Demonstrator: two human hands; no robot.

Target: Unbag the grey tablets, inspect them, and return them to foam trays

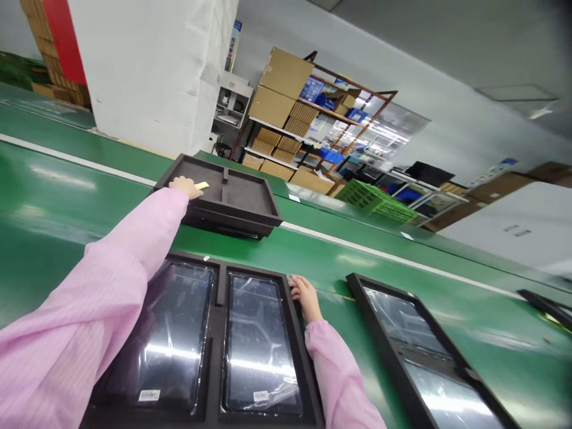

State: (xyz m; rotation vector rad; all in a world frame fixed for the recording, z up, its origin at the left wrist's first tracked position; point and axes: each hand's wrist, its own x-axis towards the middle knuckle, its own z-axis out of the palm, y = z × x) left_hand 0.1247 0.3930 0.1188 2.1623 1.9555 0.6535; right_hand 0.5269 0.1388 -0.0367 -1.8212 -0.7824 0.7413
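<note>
My left hand (185,187) reaches over the left part of a black foam tray (246,210), fingers closed on a small yellow strip (202,185). That tray has a raised divider and appears stacked on another. Nearer to me lies a black tray (220,286) with two dark glass screen panels, a left panel (174,333) and a right panel (261,339), each under clear film with a white label near its lower edge. Beside this tray's upper right edge is my right hand (304,295), its fingers loosely bent and apart, holding nothing visible. Pink sleeves cover both arms.
Another black tray with panels (429,351) lies to the right on the green work surface (330,286). Part of a further tray (547,307) shows at the right edge. A white pillar (147,71) rises behind; shelves with cardboard boxes (277,89) and green crates (375,199) stand beyond.
</note>
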